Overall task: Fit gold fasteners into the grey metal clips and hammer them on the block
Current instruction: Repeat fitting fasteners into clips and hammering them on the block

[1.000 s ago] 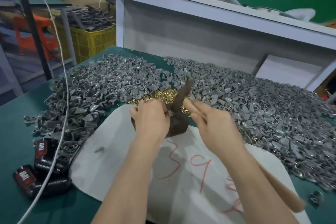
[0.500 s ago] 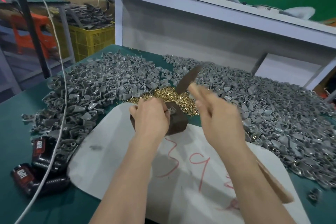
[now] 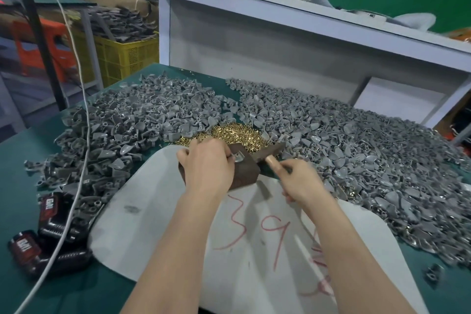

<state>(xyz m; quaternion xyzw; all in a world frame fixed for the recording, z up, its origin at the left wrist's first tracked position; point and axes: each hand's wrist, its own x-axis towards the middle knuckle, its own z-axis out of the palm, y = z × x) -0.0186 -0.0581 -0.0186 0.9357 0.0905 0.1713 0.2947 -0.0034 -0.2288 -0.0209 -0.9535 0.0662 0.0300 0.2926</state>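
The left hand (image 3: 206,166) rests on the dark brown block (image 3: 246,176), and its curled fingers pinch one grey clip (image 3: 238,158) against the top of the block. The right hand (image 3: 303,181) is closed round the handle of the hammer (image 3: 272,152), with the thumb stretched forward along it. The hammer head is blurred and sits low, at the right upper edge of the block, just beside the held clip – I cannot tell if it touches.

The block stands on the far edge of a white sheet (image 3: 158,211) with red numbers on it. Between and in front of the two forearms the flat sheet shows, and this is the widest free surface near the hands. Directly behind the block lies a small heap of gold fasteners (image 3: 234,132), which touches the far edge of the sheet.

The room at the sides is narrow. A left pile of clips (image 3: 127,130) reaches the left edge of the sheet, and a bigger right pile of clips (image 3: 369,155) runs along the right edge and close under the right hand. Between the two piles, behind the gold heap, a thin strip of the green table (image 3: 20,186) shows.

At the near left, beside the sheet, lie dark red-and-black battery-like packs (image 3: 49,214), and a white cable (image 3: 76,120) crosses over them and over the left pile. Behind the table edge stands a yellow crate (image 3: 122,56) – and above the far side runs a white shelf (image 3: 293,15).
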